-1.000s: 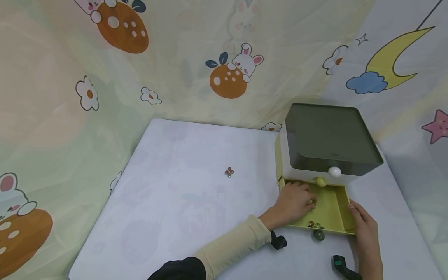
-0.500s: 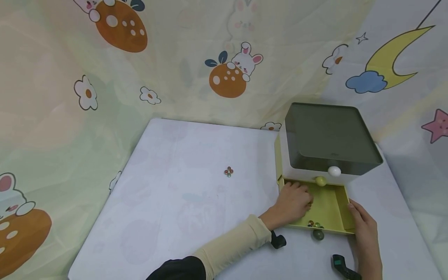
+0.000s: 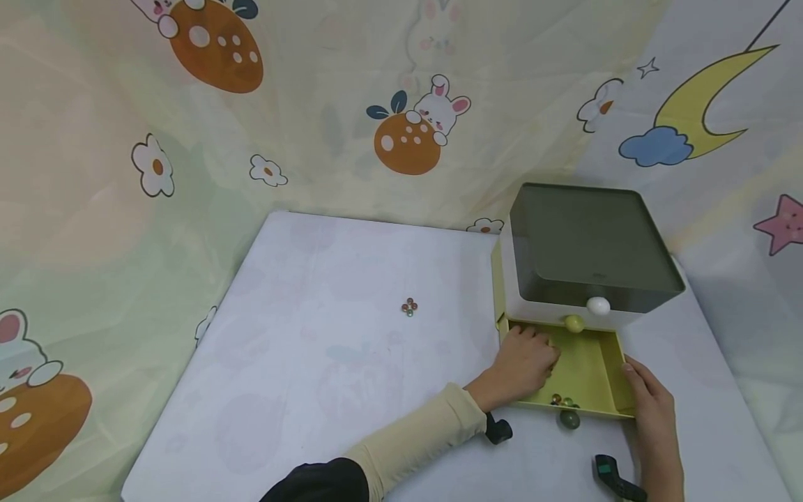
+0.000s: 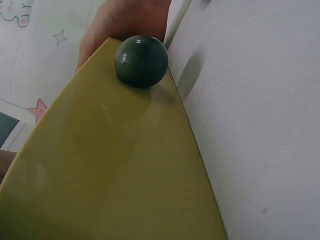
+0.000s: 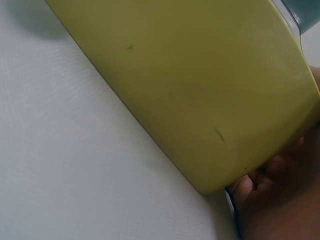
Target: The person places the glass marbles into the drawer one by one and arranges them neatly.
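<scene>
A small cabinet's yellow-green drawer [image 3: 580, 369] is pulled out. My left hand [image 3: 527, 359] reaches over its left side, with bent fingers down inside near the back left. A small yellowish spot shows by the fingertips; I cannot tell whether they hold something. My right hand [image 3: 652, 401] grips the drawer's right side wall, thumb on the rim. Several small glass marbles [image 3: 567, 402] lie inside against the front wall. A dark green round knob [image 4: 142, 61] sticks out of the drawer front. In the right wrist view, fingers [image 5: 243, 189] curl by the drawer's lower corner.
The cabinet [image 3: 596, 244] has a dark green top, with a white knob [image 3: 599, 305] and a yellow-green knob [image 3: 574, 323] above the drawer. Several marbles [image 3: 410, 307] sit clustered on the white table [image 3: 301, 390]. A printed cloth [image 3: 314, 125] hangs behind.
My left hand's fingers have drawn slightly back and leftward inside the drawer. The right hand keeps its grip, and the drawer and the marbles on the table stay put.
</scene>
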`<state>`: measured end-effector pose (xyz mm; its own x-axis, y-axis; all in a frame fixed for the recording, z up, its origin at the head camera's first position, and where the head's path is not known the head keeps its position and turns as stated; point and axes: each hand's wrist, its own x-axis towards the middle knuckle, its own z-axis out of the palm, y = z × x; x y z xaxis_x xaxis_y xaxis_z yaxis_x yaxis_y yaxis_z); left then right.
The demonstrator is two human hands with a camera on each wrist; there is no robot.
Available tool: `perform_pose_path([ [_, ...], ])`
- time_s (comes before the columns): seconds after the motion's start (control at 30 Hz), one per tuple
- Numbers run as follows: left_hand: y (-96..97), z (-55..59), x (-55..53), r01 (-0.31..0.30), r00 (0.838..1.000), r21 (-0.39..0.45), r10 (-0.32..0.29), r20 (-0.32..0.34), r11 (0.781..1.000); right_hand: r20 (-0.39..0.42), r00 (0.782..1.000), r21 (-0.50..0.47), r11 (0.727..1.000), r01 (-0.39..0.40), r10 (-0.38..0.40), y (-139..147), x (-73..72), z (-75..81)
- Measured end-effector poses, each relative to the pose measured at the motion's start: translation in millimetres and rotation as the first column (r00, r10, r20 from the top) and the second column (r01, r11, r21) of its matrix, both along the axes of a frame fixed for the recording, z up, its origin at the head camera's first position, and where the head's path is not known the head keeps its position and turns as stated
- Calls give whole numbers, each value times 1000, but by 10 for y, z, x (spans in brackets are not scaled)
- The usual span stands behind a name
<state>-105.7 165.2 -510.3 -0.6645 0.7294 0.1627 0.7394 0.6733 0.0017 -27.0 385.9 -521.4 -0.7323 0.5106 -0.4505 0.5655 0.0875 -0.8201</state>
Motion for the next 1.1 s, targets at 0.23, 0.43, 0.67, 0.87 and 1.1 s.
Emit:
perform_pose_path([
  [0.23,-8,17,-5,18,999,-21,-17,42,1000,0,1000,-8,1000,9,-9,-1,2,-23],
  [0.43,-50,50,-43,69,989,34,-72,127,997,19,1000,-3,1000,18,-18,6,-20,-6],
  [0.67,-186,118,-99,138,977,165,-161,140,977,31,999,3,1000,14,-14,9,-40,12],
  [0.87,-361,201,-123,160,975,226,-190,118,961,23,1000,15,1000,13,-13,0,-41,8],
  [1.1,-587,248,-167,140,984,283,-164,63,949,14,1000,14,1000,15,-16,6,-36,-11],
])
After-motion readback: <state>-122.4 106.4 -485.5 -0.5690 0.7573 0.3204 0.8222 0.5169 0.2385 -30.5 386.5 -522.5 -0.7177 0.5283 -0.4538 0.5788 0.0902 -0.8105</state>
